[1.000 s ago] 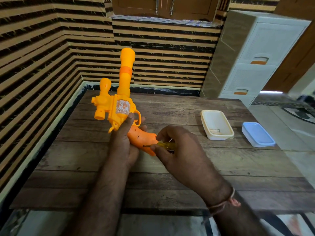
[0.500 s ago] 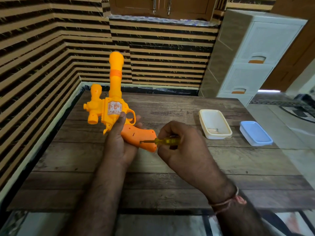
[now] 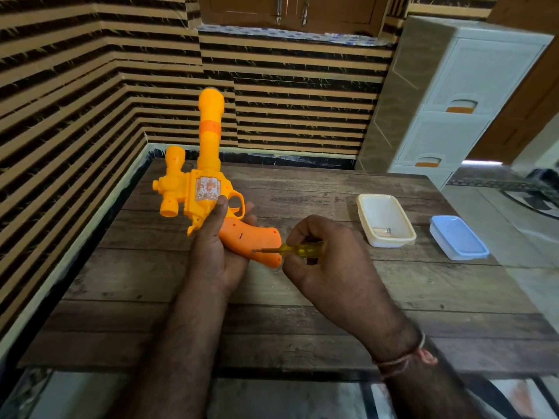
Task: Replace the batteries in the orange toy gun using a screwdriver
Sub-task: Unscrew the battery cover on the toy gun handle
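**Operator:** Report the position of the toy gun.

**Inspector:** The orange toy gun (image 3: 208,189) is held above the wooden table (image 3: 332,303), barrel pointing toward 12 o'clock and scope on the 9 o'clock side. Its darker orange grip (image 3: 251,241) angles down toward 4 o'clock.

**Operator:** State of the left hand?

**Inspector:** The left hand (image 3: 216,252) is closed around the gun where the body meets the grip. The thumb lies up along the body, its tip just below the printed label; the fingers wrap beneath and show at the trigger guard.

**Operator:** And the right hand?

**Inspector:** The right hand (image 3: 326,261) sits at 3 o'clock of the grip, fingers closed on the yellow screwdriver (image 3: 298,249). The handle is translucent. The shaft runs toward 9 o'clock, nearly level, with the tip set against the lower part of the grip. Whether it is seated in a screw head cannot be told.

**Operator:** Relation of gun to hands?

**Inspector:** The grip lies between the two hands: left hand at its 9 o'clock end, right hand touching or just beside its butt end.

**Operator:** Other items?

**Inspector:** A cream container (image 3: 385,219) rests on the table at 2 o'clock of the right hand, with a small object inside, too small to identify. A blue-lidded container (image 3: 458,237) stands just beside it at 3 o'clock. A white drawer unit (image 3: 472,95) stands beyond the table's far right corner.
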{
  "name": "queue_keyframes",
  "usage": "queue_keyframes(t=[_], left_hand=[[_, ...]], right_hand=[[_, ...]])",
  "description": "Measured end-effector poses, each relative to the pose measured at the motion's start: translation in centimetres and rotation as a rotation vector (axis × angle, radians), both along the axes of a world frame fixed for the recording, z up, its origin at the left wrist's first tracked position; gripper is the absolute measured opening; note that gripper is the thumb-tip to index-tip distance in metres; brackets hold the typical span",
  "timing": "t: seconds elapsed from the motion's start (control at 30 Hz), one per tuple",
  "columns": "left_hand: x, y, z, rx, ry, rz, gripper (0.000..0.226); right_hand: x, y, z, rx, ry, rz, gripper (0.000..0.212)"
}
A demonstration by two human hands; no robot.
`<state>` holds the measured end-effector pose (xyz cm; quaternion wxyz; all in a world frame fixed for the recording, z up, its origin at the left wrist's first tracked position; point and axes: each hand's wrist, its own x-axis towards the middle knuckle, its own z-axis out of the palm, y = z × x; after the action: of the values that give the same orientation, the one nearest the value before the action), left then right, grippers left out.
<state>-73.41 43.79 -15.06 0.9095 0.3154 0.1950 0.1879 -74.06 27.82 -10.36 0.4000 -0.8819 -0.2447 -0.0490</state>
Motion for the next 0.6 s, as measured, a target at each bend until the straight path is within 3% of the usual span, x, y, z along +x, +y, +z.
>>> queue_keyframes(t=[0.6], left_hand=[[0.11,0.08,-0.21,0.003,-0.009,-0.005,0.053]], right_hand=[[-0.25,0.36,-0.31,-0.01,-0.009,-0.079,0.014]])
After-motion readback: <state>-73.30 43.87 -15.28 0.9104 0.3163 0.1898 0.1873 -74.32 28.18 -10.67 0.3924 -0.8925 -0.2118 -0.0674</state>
